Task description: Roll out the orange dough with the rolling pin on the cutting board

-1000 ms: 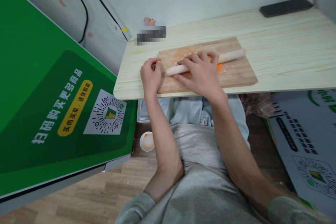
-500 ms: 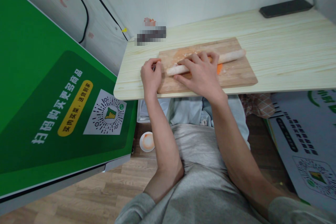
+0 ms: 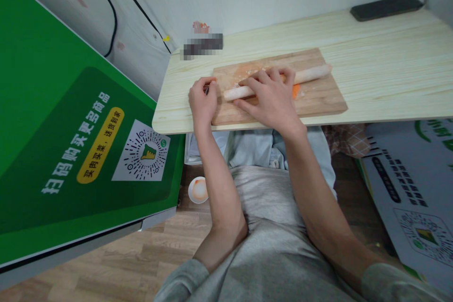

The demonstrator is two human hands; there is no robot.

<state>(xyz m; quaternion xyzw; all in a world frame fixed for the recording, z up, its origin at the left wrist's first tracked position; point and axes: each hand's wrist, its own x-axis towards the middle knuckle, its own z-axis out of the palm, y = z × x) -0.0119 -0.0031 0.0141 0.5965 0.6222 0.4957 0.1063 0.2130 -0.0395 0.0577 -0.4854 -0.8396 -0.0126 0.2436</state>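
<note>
My right hand lies over a pale rolling pin, its fingers bent across the top and the thumb along the near side. The pin rests slantwise on a wooden board, with both ends showing past the hand. A flat orange piece, which looks like dough, shows beneath the pin and is mostly hidden. At the board's left edge, my left hand is closed in a pinch. A spot of orange shows at its fingertips, but what it grips is unclear.
The board lies on a light wood table. A black phone is at the back right, and a blurred-out dark object at the back left. A green panel stands left; a white bowl is below the table.
The view shifts very slightly. Both hands, the rolling pin and the board keep practically the same positions.
</note>
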